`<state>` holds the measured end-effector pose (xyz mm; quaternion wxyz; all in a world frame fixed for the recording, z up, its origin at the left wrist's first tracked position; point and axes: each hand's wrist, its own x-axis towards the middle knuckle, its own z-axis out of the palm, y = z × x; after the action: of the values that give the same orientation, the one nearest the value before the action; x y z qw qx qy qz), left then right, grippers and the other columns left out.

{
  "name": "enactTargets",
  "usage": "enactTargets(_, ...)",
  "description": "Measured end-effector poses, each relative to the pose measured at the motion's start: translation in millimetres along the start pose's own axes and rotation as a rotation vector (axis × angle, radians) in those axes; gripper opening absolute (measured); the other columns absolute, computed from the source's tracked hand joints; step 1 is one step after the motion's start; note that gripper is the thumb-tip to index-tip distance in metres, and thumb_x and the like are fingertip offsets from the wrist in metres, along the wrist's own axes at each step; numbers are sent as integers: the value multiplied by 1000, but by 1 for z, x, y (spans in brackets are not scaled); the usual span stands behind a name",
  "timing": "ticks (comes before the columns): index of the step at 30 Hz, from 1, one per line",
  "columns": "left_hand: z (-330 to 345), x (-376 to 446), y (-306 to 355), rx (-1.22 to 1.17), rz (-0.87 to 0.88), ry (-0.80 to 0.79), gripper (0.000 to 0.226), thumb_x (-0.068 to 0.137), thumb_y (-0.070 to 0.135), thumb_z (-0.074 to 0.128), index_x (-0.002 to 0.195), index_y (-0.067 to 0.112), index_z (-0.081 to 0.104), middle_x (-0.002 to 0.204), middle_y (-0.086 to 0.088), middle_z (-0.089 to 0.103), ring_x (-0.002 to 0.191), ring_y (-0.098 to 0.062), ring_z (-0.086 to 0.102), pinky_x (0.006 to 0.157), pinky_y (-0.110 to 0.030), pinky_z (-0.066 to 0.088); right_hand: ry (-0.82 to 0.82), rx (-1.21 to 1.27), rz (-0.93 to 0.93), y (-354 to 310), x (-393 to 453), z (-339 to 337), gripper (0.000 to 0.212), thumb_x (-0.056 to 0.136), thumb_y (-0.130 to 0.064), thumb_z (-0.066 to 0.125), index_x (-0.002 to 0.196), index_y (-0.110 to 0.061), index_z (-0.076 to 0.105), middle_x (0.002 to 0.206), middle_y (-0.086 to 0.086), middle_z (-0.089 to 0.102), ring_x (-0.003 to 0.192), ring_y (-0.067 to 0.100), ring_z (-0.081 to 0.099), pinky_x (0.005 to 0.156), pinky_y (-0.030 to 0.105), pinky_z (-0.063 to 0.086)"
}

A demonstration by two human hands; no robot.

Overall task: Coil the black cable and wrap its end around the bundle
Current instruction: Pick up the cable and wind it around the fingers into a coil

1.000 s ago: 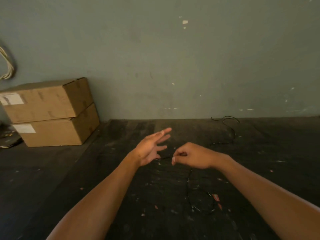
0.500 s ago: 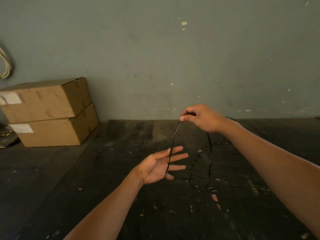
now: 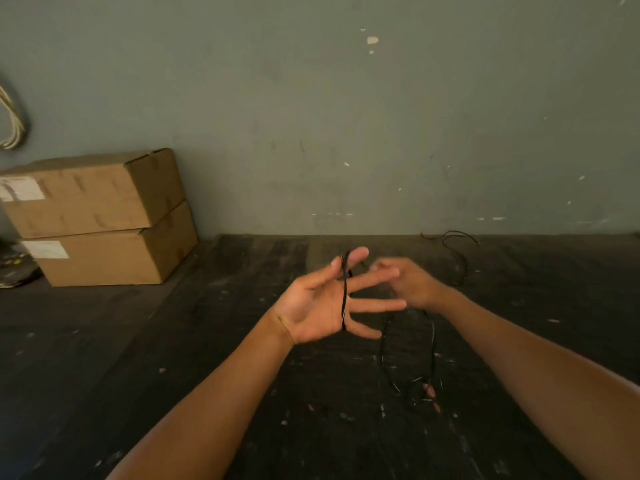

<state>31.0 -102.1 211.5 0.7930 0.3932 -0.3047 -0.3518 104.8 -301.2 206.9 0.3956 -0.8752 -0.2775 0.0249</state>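
At the far left edge a pale cord (image 3: 14,123) is hanging on the wall (image 3: 346,116), and below it two stacked cardboard boxes (image 3: 100,216) are sitting against the wall on the dark floor (image 3: 173,358), leaving a broad bare stretch of floor in front of them. The left hand (image 3: 322,306) is hovering palm up near the middle, its fingers spread apart, with turns of the black cable (image 3: 344,299) running across the base of the fingers and up between the thumb and index finger. Just right of it the right hand (image 3: 405,282) is blurring with motion close to the left fingertips; whether it is pinching the cable I cannot tell. Below the right hand a loose loop of the cable is hanging down toward the floor, and farther right another length is trailing along the floor to the base of the wall. Open floor is lying beyond it to the right edge.
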Motion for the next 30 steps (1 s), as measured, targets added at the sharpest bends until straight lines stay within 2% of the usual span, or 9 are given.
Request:
enactTargets(2,4,4,11,-18,53,-10,35,99,38,43,128,32,61,161,-12,27,145,-54,14,100,-73,21,-97,34,74,17,-13,25,19,101,-13,47,91,-12,63,69,2,59,56,10,55,53,23,47)
enactTargets(6,3,7,27,-2,82,45,38,101,37,36,131,30,59,163,-16,18,145,-52,16,99,-74,21,-269,75,195,28,-33,65,25,103,-35,41,90,-24,60,61,-4,45,45,4,43,49,24,42)
enactTargets(9,-2,9,32,29,70,83,39,102,38,35,133,31,57,164,-17,18,145,-52,18,98,-74,25,-375,69,151,16,-39,76,28,102,-41,41,90,-25,61,61,-8,48,50,4,45,59,32,44)
enactTargets(13,-7,13,37,53,79,138,38,102,38,35,132,33,58,163,-16,22,144,-52,22,95,-73,29,-488,-2,44,-13,-43,75,30,102,-40,42,91,-23,64,56,-25,56,51,-9,49,63,23,40)
enactTargets(18,-18,12,34,63,73,263,38,100,39,41,133,36,58,160,-12,31,141,-49,31,93,-76,37,-573,-66,-69,-50,-49,64,34,100,-46,44,89,-24,67,71,-16,57,66,-3,52,70,23,44)
enactTargets(21,-27,6,30,108,23,355,40,97,42,43,133,38,60,156,-9,41,138,-45,40,102,-78,26,-526,-131,-170,-75,-47,42,31,99,-42,48,78,-26,66,61,-18,57,55,-3,49,60,18,42)
enactTargets(26,-36,-6,19,181,-45,400,49,93,45,53,141,35,53,144,-9,55,126,-37,56,98,-67,42,-368,-188,-233,-102,-34,-16,24,97,-33,55,77,-24,66,65,-28,61,47,-3,45,49,12,37)
enactTargets(28,-37,-9,14,226,-95,436,56,92,47,51,146,31,46,144,-7,55,133,-39,49,102,-75,29,-304,-256,-228,-107,-23,-35,21,97,-35,56,81,-25,66,79,-13,69,53,2,46,54,20,39)
enactTargets(30,-35,-9,12,230,-126,426,54,93,47,50,145,32,48,149,-5,51,137,-40,45,100,-72,31,-221,-348,-233,-109,-11,-51,19,94,-38,59,86,-24,68,80,2,69,61,15,53,60,32,42)
